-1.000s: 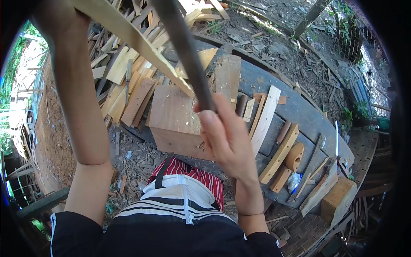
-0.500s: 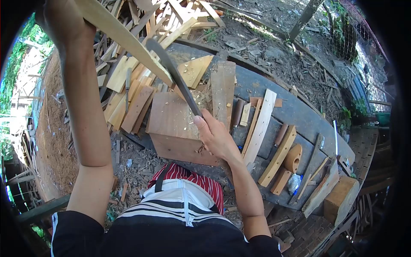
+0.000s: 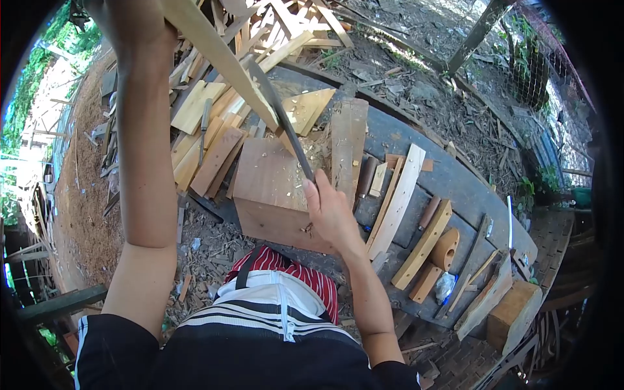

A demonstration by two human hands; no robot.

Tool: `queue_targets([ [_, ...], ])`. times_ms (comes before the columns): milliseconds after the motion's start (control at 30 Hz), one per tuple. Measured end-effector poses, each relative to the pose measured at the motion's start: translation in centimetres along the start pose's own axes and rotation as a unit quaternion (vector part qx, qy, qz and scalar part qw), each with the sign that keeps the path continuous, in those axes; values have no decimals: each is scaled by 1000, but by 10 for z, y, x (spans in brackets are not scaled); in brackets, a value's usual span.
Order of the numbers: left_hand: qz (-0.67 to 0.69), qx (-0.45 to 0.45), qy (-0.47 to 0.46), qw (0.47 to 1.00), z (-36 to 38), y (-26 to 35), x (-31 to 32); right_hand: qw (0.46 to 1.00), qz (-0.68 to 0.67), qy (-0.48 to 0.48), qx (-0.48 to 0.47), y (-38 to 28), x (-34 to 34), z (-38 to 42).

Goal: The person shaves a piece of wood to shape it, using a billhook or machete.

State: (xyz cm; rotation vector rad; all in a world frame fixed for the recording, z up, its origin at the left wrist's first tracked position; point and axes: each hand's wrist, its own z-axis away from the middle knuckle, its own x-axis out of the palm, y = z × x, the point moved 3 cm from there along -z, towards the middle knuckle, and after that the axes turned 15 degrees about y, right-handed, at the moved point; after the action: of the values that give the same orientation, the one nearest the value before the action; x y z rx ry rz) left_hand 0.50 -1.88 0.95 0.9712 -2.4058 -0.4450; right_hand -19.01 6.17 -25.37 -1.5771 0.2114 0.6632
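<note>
My right hand (image 3: 333, 213) is closed firmly around the lower end of a dark, narrow blade (image 3: 292, 138), thumb laid along it. My left hand (image 3: 135, 23), partly cut off by the top of the view, is closed about the upper end of a pale wooden strip (image 3: 218, 52). The strip slants down from beyond the left of the wooden block (image 3: 266, 170) to the block's far side, where the blade crosses its lower end; whether the two touch, I cannot tell. The block's top carries scattered pale chips.

Left of the block, a grey-handled tool (image 3: 205, 117) lies on loose wood pieces (image 3: 222, 153). Right of the block, the tabletop (image 3: 448, 181) bears a pale board (image 3: 398, 195), then a yellowish bar with small holes (image 3: 422, 246), a hollowed wooden piece (image 3: 446, 248) and a crumpled clear bag (image 3: 445, 286); any print on the bag is too small to read. Farthest right of the block sits a thick wooden chunk (image 3: 510, 315).
</note>
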Motion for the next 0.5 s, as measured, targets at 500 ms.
queue_targets([
  [500, -99, 74, 25, 992, 10, 12, 6, 945, -253, 155, -134, -96, -89, 7],
])
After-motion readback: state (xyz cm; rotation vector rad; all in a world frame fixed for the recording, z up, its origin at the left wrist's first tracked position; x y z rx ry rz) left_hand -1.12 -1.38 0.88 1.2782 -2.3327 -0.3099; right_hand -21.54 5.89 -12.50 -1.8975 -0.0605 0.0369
